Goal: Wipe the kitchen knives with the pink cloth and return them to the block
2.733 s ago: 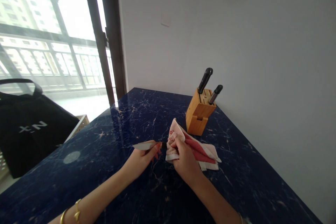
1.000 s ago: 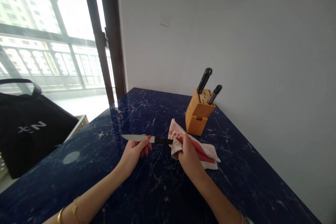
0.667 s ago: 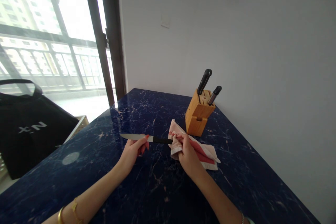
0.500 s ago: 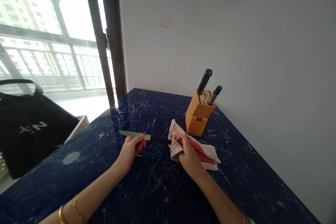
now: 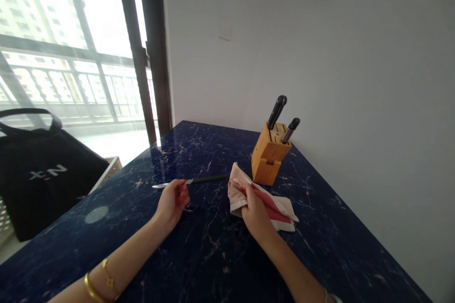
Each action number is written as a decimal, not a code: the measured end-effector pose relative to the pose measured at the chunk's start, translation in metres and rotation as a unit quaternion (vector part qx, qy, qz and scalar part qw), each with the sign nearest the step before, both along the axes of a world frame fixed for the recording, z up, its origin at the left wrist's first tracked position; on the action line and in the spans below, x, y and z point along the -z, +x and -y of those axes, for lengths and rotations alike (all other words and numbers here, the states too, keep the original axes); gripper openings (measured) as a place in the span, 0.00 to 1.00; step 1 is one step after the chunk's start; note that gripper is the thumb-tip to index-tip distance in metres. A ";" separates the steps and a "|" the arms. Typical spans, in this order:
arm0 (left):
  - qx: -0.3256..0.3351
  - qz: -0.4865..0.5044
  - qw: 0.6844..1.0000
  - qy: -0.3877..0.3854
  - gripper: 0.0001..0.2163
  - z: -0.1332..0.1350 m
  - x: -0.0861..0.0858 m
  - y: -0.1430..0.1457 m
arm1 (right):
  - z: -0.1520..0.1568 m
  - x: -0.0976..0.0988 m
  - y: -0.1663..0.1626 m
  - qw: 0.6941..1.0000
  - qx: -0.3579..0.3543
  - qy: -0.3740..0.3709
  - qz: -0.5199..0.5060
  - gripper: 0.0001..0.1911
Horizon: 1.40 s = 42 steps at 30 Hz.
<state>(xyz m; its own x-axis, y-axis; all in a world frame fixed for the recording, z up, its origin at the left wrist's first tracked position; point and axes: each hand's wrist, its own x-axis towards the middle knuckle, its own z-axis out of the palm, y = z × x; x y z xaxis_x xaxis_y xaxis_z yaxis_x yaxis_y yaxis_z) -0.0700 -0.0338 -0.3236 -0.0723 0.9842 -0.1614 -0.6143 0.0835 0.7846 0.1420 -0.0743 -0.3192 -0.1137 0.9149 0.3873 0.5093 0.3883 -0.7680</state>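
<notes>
A knife [image 5: 199, 180] with a silver blade and black handle lies level just above the dark blue marble table [image 5: 199, 255], tip pointing left. My left hand [image 5: 173, 200] pinches it at the blade near the handle. My right hand [image 5: 255, 211] is closed on a bunched pink and white cloth [image 5: 273, 206] that rests on the table. The knife's handle end stops just left of the cloth, clear of it. A wooden knife block [image 5: 269, 156] stands behind the cloth with two black-handled knives in it.
A grey wall runs along the table's right and far sides. A black bag [image 5: 39, 175] sits at the left, off the table, beside a pale crate [image 5: 110, 168]. A large window with a dark frame [image 5: 149, 52] fills the far left.
My left hand has drawn the knife leftward. The handle, earlier wrapped in the cloth under my right hand, is now out of it. My right hand stays on the cloth.
</notes>
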 end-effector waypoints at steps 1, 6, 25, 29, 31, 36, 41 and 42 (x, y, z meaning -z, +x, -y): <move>-0.003 0.015 1.000 -0.001 0.10 0.000 -0.001 0.000 | 0.001 -0.001 -0.001 1.000 -0.009 0.001 0.012 0.18; 0.012 0.055 0.998 -0.013 0.06 0.002 -0.003 0.007 | 0.009 -0.006 -0.007 0.990 -0.044 0.031 0.131 0.25; 0.232 0.117 0.965 -0.034 0.04 0.024 -0.007 0.027 | 0.012 -0.034 -0.007 0.945 -0.110 -0.044 -0.305 0.11; 0.285 0.109 0.952 0.026 0.15 0.028 -0.017 0.027 | 0.014 -0.047 -0.001 0.957 -0.068 -0.017 -0.281 0.08; 0.314 0.083 0.944 0.060 0.20 0.032 -0.022 0.028 | 0.017 -0.058 0.007 0.963 -0.021 0.018 -0.270 0.08; 0.345 -0.013 0.932 0.112 0.25 0.037 -0.019 0.030 | 0.035 -0.105 0.043 0.948 0.138 0.155 -0.242 0.09; 0.312 -0.085 0.941 0.100 0.27 0.037 -0.012 0.031 | 0.054 -0.160 0.088 0.872 0.318 0.332 -0.167 0.10; 0.299 -0.092 0.945 0.098 0.27 0.037 -0.012 0.032 | 0.055 -0.171 0.097 0.852 0.337 0.369 -0.154 0.10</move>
<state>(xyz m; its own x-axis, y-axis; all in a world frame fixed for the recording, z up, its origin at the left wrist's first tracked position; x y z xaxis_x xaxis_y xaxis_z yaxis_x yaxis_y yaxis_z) -0.0384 -0.0705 -0.3112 0.4973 0.8675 -0.0113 -0.3551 0.2154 0.9097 0.2387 -0.1292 -0.1479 0.5530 0.2266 0.8018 0.6263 0.5216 -0.5794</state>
